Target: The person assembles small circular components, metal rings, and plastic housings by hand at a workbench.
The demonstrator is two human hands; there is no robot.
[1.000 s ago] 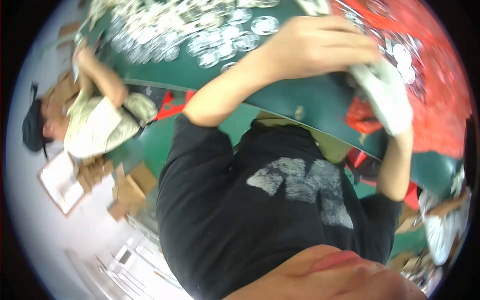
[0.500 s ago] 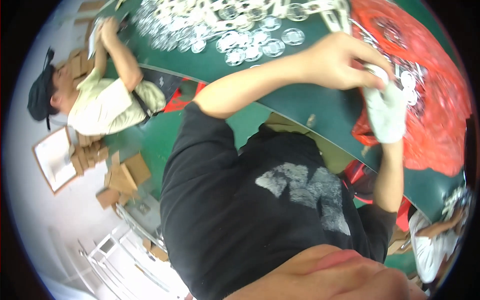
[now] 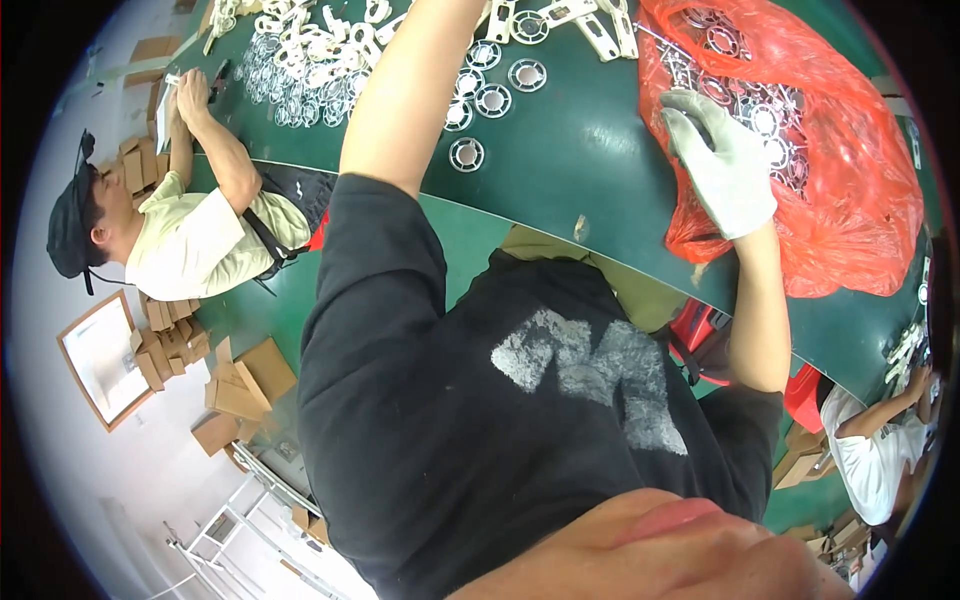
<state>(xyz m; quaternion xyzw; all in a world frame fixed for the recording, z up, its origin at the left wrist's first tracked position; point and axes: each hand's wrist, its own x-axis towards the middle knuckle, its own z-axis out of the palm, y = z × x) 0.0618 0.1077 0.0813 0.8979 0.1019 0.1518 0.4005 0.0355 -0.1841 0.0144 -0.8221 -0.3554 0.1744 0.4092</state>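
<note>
My bare left forearm [image 3: 410, 90] reaches up over the table, and its hand lies beyond the upper edge of the picture. My right hand [image 3: 722, 165], in a white glove, is over the near left part of a red plastic bag [image 3: 850, 200]. Its fingers are loosely curved, with a gap between thumb and fingers, and nothing shows in them. Beside the hand, the bag's opening shows many small shiny round parts [image 3: 764, 121] and thin metal pieces. Several clear ring-shaped discs [image 3: 493, 100] lie on the green table [image 3: 590, 140] by my left forearm.
Cream plastic parts [image 3: 597, 36] lie at the far side, with a heap of clear discs [image 3: 290, 85] at the far left. A co-worker [image 3: 200, 230] sits at the left, another [image 3: 870, 440] at the lower right. Cardboard boxes [image 3: 250, 380] stand on the floor.
My hands were together above the bag, the left one pinching a small whitish piece. They have parted: the left has swung up and left out of view, the right has moved slightly left and up.
</note>
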